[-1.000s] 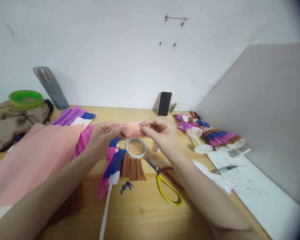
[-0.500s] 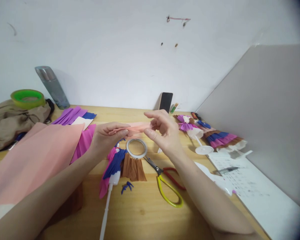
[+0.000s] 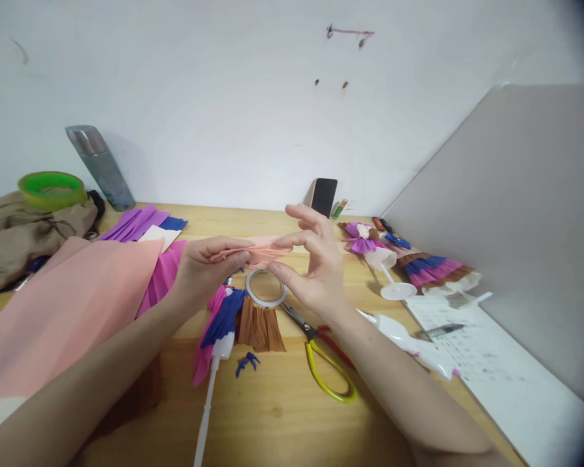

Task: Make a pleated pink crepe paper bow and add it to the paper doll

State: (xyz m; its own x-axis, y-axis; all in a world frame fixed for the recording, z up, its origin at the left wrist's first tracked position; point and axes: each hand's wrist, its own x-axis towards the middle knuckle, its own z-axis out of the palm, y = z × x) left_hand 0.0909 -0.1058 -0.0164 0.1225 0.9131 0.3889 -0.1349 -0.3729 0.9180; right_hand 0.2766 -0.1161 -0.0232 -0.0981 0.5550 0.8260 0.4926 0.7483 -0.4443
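My left hand [image 3: 209, 263] pinches a small pleated piece of peach crepe paper [image 3: 263, 250] between thumb and fingers, above the table. My right hand [image 3: 311, 259] is at the paper's right end, thumb and fingers apart; the index finger reaches the paper's edge, though I cannot tell how firmly it touches. Below the hands lies a ring of white tape [image 3: 266, 288]. Beside it are a brown gathered paper piece [image 3: 260, 327], a white-stemmed stick [image 3: 209, 395] dressed in pink and blue paper, and scissors [image 3: 316, 344] with one yellow and one red handle.
Large peach paper sheets [image 3: 78, 305] cover the left side, near a brown cloth [image 3: 39, 230], green tape roll [image 3: 53, 188] and bottle [image 3: 102, 168]. A phone [image 3: 325, 196] leans on the wall. Paper-dressed figures [image 3: 433, 269], a white tool [image 3: 409, 340] and a written sheet [image 3: 496, 363] lie right.
My right hand has shifted slightly left along the peach paper, with its thumb and index finger spread wider. My left hand keeps its pinch in nearly the same place.
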